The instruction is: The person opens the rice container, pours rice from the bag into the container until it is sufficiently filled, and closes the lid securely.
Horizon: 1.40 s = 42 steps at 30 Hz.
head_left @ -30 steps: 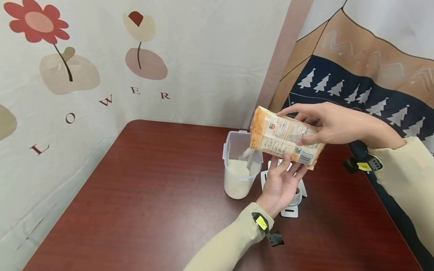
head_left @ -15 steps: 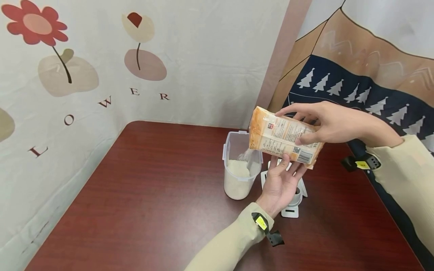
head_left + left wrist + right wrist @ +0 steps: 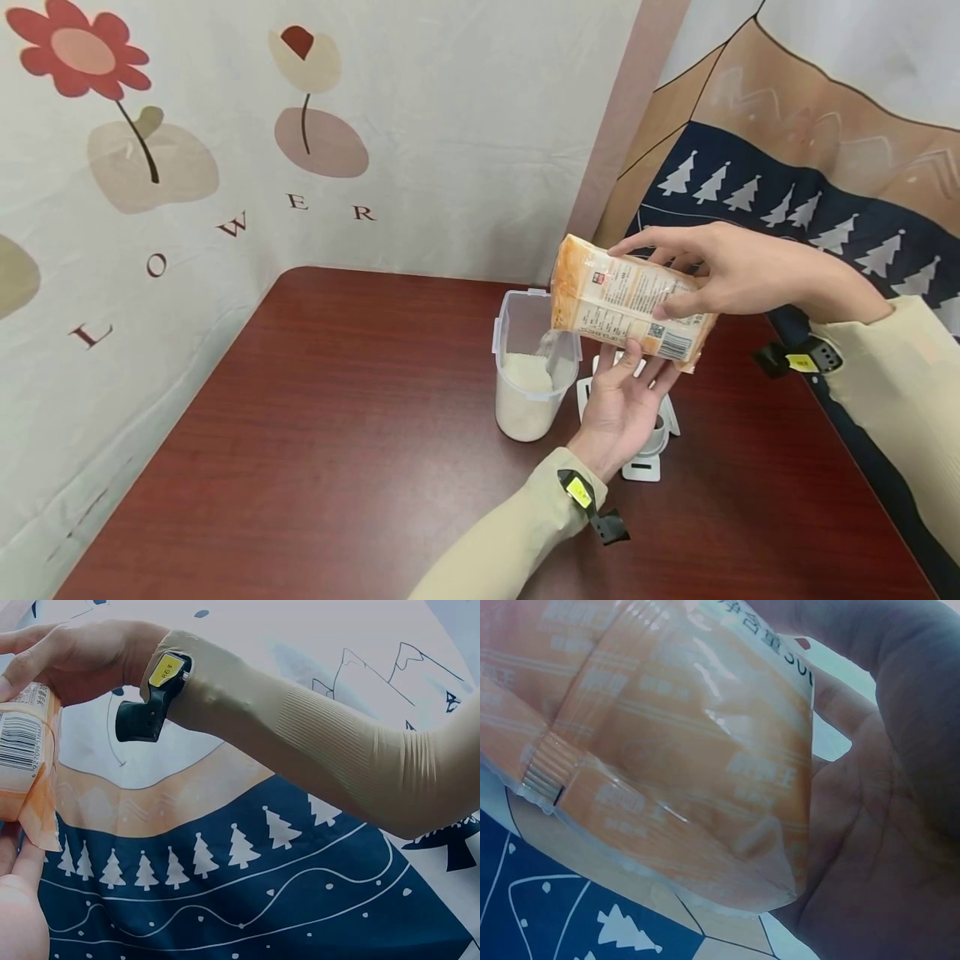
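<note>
An orange and white plastic bag (image 3: 626,300) with printed text and a barcode tilts down to the left. My right hand (image 3: 720,271) grips it from above, thumb on the printed face. From below, my left hand (image 3: 618,412) holds its lower edge, palm up, thumb against the front and fingers partly hidden behind it. Fine white grains (image 3: 550,343) stream from the bag's low left end into a clear plastic container (image 3: 504,329), which stands upright and is partly filled with the same white grains. In the right wrist view the bag's folded, sealed end (image 3: 667,780) faces the camera.
Behind my left hand, white and grey items (image 3: 641,469) stand on the brown table (image 3: 337,417), mostly covered by the hand. A printed cloth wall (image 3: 450,125) rises at the table's back edge, and a tree-patterned cloth (image 3: 750,187) hangs at the right.
Grains keep flowing from the bag; the stream looks slightly narrower than half a second ago. Both hands and the bag have barely shifted.
</note>
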Each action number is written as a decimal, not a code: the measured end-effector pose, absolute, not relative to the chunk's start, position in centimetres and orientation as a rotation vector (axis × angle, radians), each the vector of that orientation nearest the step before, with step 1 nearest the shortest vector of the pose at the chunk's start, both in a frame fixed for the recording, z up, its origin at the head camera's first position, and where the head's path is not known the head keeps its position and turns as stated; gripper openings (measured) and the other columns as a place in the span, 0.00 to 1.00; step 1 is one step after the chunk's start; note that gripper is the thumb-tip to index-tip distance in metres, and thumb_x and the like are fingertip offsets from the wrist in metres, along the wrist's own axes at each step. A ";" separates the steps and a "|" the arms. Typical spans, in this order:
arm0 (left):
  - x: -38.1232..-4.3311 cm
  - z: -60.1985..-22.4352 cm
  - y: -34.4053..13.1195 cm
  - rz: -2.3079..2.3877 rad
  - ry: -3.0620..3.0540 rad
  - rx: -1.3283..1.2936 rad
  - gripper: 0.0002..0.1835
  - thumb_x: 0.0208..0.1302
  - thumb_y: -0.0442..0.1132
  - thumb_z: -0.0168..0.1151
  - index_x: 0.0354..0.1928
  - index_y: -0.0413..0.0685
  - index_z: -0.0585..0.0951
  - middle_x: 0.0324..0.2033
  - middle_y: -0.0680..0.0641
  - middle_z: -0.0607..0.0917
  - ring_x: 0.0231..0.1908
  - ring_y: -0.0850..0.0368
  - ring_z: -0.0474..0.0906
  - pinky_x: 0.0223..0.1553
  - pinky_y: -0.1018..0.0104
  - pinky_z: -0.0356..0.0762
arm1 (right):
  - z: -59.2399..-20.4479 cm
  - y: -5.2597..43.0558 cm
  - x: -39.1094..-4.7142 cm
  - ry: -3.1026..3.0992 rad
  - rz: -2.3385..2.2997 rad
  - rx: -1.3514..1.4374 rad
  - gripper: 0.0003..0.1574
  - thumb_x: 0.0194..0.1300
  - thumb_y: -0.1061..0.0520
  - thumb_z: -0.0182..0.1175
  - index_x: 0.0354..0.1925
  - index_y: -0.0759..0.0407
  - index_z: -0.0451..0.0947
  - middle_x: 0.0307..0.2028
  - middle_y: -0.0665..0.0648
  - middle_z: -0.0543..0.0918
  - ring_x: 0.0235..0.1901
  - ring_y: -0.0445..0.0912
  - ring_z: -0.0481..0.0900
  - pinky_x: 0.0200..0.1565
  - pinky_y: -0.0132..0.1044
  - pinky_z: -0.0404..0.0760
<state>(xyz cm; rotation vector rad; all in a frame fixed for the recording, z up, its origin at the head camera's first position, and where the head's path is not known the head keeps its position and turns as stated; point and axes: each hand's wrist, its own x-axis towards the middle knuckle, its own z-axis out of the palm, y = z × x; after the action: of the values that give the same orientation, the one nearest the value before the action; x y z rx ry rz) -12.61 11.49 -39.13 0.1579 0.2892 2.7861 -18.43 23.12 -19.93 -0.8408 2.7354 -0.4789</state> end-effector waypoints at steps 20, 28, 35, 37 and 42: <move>-12.5 -38.9 11.7 2.785 0.284 0.130 0.22 0.70 0.46 0.61 0.65 0.64 0.74 0.66 0.51 0.76 0.65 0.49 0.75 0.75 0.48 0.65 | -19.8 23.2 -18.4 2.721 -0.490 -0.839 0.48 0.60 0.57 0.75 0.72 0.33 0.67 0.48 0.51 0.87 0.40 0.46 0.84 0.33 0.34 0.86; -12.6 -39.0 11.7 2.790 0.278 0.119 0.22 0.70 0.46 0.61 0.65 0.65 0.74 0.66 0.51 0.77 0.65 0.50 0.75 0.75 0.47 0.65 | -19.9 23.1 -18.4 2.720 -0.488 -0.833 0.48 0.60 0.57 0.75 0.72 0.33 0.66 0.48 0.51 0.87 0.41 0.47 0.84 0.34 0.34 0.86; -12.6 -38.9 11.6 2.788 0.275 0.137 0.23 0.71 0.45 0.60 0.66 0.64 0.73 0.67 0.51 0.76 0.65 0.49 0.75 0.75 0.47 0.65 | -19.7 23.0 -18.4 2.728 -0.483 -0.825 0.48 0.60 0.57 0.75 0.72 0.33 0.67 0.48 0.51 0.86 0.42 0.48 0.84 0.34 0.34 0.86; -12.7 -38.9 11.6 2.786 0.273 0.145 0.23 0.71 0.45 0.60 0.66 0.64 0.73 0.67 0.51 0.76 0.66 0.49 0.75 0.75 0.47 0.65 | -19.7 23.0 -18.4 2.730 -0.481 -0.830 0.48 0.60 0.57 0.75 0.72 0.33 0.67 0.48 0.51 0.86 0.41 0.48 0.84 0.33 0.34 0.86; -12.7 -38.9 11.6 2.786 0.273 0.151 0.22 0.72 0.45 0.59 0.66 0.63 0.73 0.67 0.51 0.76 0.66 0.49 0.75 0.75 0.47 0.64 | -19.6 23.0 -18.6 2.725 -0.494 -0.849 0.47 0.60 0.58 0.75 0.72 0.34 0.68 0.47 0.51 0.86 0.40 0.47 0.85 0.32 0.34 0.87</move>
<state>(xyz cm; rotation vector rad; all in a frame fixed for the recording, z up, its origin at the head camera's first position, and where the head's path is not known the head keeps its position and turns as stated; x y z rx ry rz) -12.74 11.58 -38.85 0.1512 0.2734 2.7861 -18.56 22.95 -19.63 -0.8490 2.7246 -0.4935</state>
